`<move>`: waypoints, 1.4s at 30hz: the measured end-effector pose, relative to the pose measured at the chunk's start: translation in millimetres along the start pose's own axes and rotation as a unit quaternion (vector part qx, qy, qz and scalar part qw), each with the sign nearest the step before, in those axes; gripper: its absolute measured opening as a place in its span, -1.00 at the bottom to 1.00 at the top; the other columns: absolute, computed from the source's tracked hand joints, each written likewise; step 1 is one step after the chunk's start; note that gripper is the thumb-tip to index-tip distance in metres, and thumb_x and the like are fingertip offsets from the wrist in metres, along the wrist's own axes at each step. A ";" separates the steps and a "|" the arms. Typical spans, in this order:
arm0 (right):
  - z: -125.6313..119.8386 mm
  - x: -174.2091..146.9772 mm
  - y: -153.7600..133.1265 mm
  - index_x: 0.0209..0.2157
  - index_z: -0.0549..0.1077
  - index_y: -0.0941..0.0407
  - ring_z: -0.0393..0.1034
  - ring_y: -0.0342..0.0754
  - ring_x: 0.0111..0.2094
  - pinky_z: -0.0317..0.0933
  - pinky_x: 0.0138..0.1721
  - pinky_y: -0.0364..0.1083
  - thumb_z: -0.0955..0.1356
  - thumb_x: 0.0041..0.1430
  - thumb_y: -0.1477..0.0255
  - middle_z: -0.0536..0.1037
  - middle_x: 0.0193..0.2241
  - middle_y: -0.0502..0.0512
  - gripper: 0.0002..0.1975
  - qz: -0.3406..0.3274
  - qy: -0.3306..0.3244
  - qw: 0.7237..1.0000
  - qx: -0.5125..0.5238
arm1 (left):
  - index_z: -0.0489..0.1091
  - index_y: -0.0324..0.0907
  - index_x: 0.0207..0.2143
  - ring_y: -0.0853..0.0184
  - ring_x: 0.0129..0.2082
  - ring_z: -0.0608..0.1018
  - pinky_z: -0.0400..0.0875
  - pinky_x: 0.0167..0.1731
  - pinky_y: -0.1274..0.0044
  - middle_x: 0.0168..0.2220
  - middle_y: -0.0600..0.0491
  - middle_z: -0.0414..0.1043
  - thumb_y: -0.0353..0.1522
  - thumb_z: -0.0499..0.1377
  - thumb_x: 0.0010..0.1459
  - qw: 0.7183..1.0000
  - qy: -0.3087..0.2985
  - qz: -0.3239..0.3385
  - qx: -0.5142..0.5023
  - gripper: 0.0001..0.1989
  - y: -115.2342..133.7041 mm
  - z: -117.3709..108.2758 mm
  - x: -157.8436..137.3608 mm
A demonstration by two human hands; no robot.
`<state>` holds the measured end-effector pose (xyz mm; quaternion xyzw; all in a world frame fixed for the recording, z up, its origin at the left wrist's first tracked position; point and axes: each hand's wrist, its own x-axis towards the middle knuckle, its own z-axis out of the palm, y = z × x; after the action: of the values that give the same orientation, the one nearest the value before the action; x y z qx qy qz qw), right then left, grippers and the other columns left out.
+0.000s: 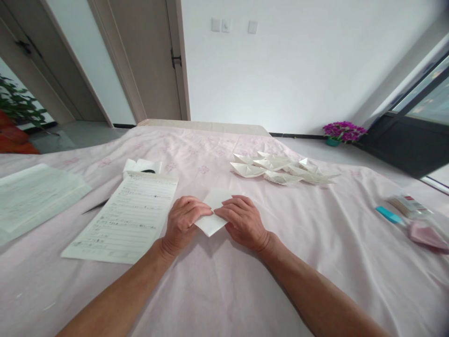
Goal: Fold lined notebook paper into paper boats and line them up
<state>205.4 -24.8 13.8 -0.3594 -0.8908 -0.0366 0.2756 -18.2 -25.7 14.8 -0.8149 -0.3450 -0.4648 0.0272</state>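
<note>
A partly folded sheet of white paper (210, 225) lies between my two hands, its near end folded to a point toward me. My left hand (185, 220) is closed on its left edge, thumb and fingers pinching near the middle. From the right side my right hand (243, 220) pinches it too, the two thumbs almost meeting. Left of my left hand lies a written, lined sheet (122, 220), partly over a pair of dark scissors (94, 206) that is mostly hidden. Several folded paper boats (280, 168) sit together beyond my right hand.
A stack of papers (38, 201) lies at the far left of the pink cloth (224, 299). At the right edge are a blue item (388, 215), a clear packet (409, 206) and a pink object (426, 235). Purple flowers (342, 132) stand by the wall.
</note>
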 end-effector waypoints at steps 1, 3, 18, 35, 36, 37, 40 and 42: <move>0.0 -0.9 4.5 -0.08 0.49 0.03 0.35 -0.05 -0.02 -0.01 0.16 0.01 0.24 0.16 0.56 0.59 -0.17 0.03 -0.66 0.007 -0.003 1.000 0.002 | 0.50 -0.09 -0.31 0.26 -0.16 0.52 0.41 -0.09 0.37 -0.28 0.08 0.61 -0.30 0.12 0.26 1.000 0.007 -0.004 -0.024 -0.83 -2.4 -1.3 0.1; -1.5 -2.4 14.0 -0.13 0.52 0.02 0.33 -0.02 0.00 -0.08 0.21 0.05 0.25 0.15 0.55 0.59 -0.17 0.01 -0.68 0.031 -0.006 0.999 -0.014 | 0.49 -0.10 -0.32 0.24 -0.06 0.51 0.38 0.02 0.31 -0.26 0.06 0.61 -0.30 0.12 0.25 0.999 0.014 -0.018 -0.041 -0.83 -8.2 -3.6 0.5; -16.0 8.3 -39.1 -0.37 0.47 0.12 0.23 0.05 -0.26 -0.04 -0.28 0.02 0.26 0.23 0.60 0.47 -0.31 0.15 -0.81 0.045 -0.139 0.963 -0.227 | 0.52 -0.18 -0.17 0.05 0.21 0.34 0.08 0.25 0.06 0.06 -0.08 0.47 -0.49 0.08 0.25 0.953 -0.193 0.072 0.222 -0.78 19.0 -5.2 -5.7; -25.2 -27.6 -0.3 -0.06 0.53 0.00 0.38 -0.07 0.04 0.14 0.09 -0.04 0.28 0.13 0.70 0.59 -0.06 0.03 -0.56 -0.033 -0.142 0.989 0.022 | 0.52 -0.08 -0.09 0.03 0.18 0.37 0.07 0.23 -0.02 0.05 -0.03 0.49 -0.49 0.05 0.27 0.955 -0.192 0.016 0.226 -0.69 29.3 -11.3 -36.9; -24.7 -26.9 -5.2 -0.07 0.53 0.02 0.42 -0.07 -0.03 0.17 0.05 -0.04 0.27 0.16 0.68 0.60 -0.11 0.05 -0.60 -0.037 -0.151 0.988 0.018 | 0.53 -0.07 -0.09 0.03 0.19 0.37 0.07 0.23 -0.02 0.05 -0.03 0.49 -0.50 0.05 0.27 0.955 -0.191 0.007 0.226 -0.69 27.9 -11.9 -36.9; -24.7 -26.1 -10.4 -0.08 0.54 0.03 0.44 -0.07 -0.09 0.19 0.00 -0.06 0.28 0.18 0.66 0.61 -0.15 0.06 -0.63 -0.033 -0.162 0.986 0.015 | 0.52 -0.07 -0.08 0.03 0.19 0.37 0.07 0.23 -0.02 0.05 -0.03 0.49 -0.51 0.05 0.26 0.955 -0.194 -0.001 0.223 -0.68 26.4 -12.6 -37.7; -26.7 -22.4 -21.5 -0.11 0.54 0.04 0.44 -0.08 -0.17 0.21 -0.11 -0.11 0.28 0.21 0.63 0.61 -0.24 0.05 -0.68 0.018 -0.172 0.984 0.028 | 0.49 -0.08 -0.03 0.10 0.14 0.42 0.16 0.22 0.08 0.03 -0.01 0.51 -0.56 0.03 0.24 0.958 -0.211 -0.018 0.192 -0.63 22.9 -14.7 -44.5; -28.6 -18.0 -22.6 -0.10 0.53 0.02 0.43 -0.08 -0.15 0.21 -0.12 -0.13 0.27 0.27 0.58 0.59 -0.23 0.04 -0.71 0.048 -0.176 0.982 0.058 | 0.47 -0.11 0.00 0.15 0.10 0.46 0.25 0.18 0.16 0.03 -0.03 0.51 -0.58 0.03 0.23 0.962 -0.212 -0.030 0.167 -0.61 21.6 -15.7 -50.7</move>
<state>214.4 -60.3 31.7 -0.3857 -0.9079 0.0920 0.1362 -33.8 -75.1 -9.7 -0.8680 -0.4402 -0.2174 0.0751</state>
